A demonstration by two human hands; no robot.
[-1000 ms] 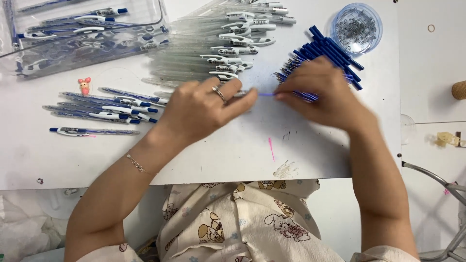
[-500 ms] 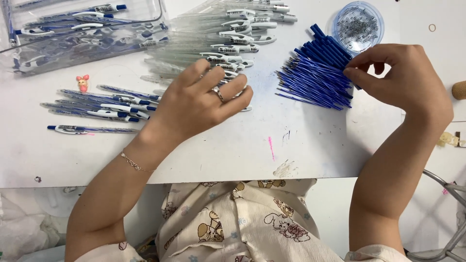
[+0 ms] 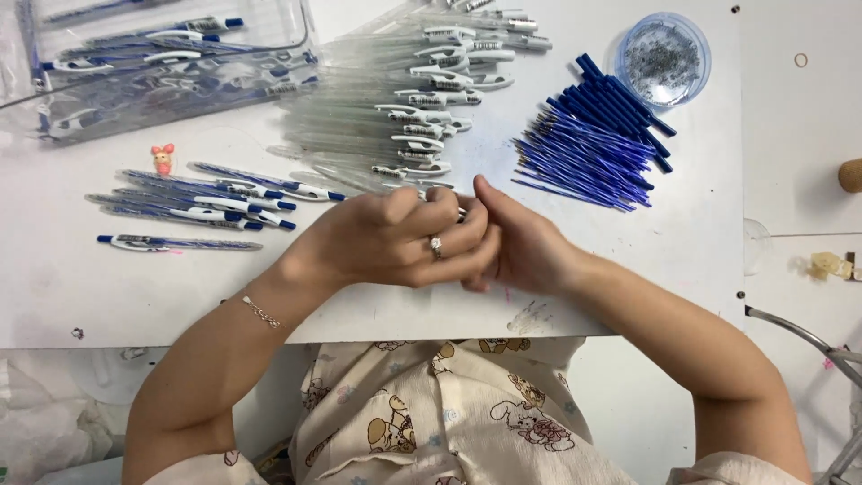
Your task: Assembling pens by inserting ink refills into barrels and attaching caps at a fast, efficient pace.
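Observation:
My left hand (image 3: pixel 395 238), with a ring and a thin bracelet, is curled at the middle of the white table (image 3: pixel 135 296). My right hand (image 3: pixel 530 251) presses against it fingertip to fingertip. Between them shows only a small end of a clear pen barrel (image 3: pixel 461 214); the rest is hidden in my fingers. Just beyond my hands lies a pile of clear barrels with clips (image 3: pixel 404 108). Blue refills (image 3: pixel 588 144) are heaped to the right of it. A round clear dish of small metal springs (image 3: pixel 663 58) stands behind the refills.
Several finished blue-and-white pens (image 3: pixel 197 198) lie in a row at the left, with one more (image 3: pixel 175 242) nearer to me. A small pink figure (image 3: pixel 162 159) stands by them. A clear plastic box of pens (image 3: pixel 153 63) is at the far left. The table's front edge is close under my wrists.
My right hand went from the refill pile out to the far right by the dish, then came back to meet my left hand. My left hand drew slightly nearer to me.

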